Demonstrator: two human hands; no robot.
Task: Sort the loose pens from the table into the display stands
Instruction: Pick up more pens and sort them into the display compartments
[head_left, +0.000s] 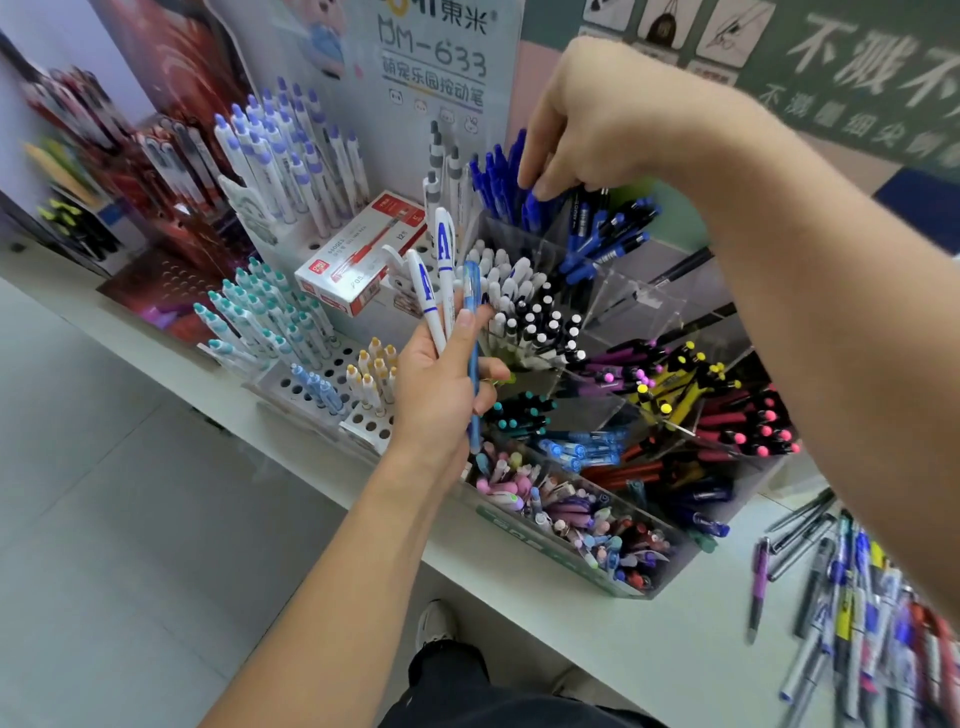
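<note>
1 head-worn wide-angle camera looks forward and steeply down from above the white table (519, 566), tilted so the table edge runs diagonally. It sits close: the clear display stand (613, 577) fills the centre, both forearms reach in from below and right, and the floor (104, 493) shows at left.

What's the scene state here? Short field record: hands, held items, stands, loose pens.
left hand: grips a few pens
held pens: two white with a blue A, one light blue
right hand: fingertips down among the blue pens, grip unclear
clear stand: compartments sorted by colour
peg stand: pens upright, some holes free
red box: lies on the peg stand
loose pens: pile on the table, right
</note>
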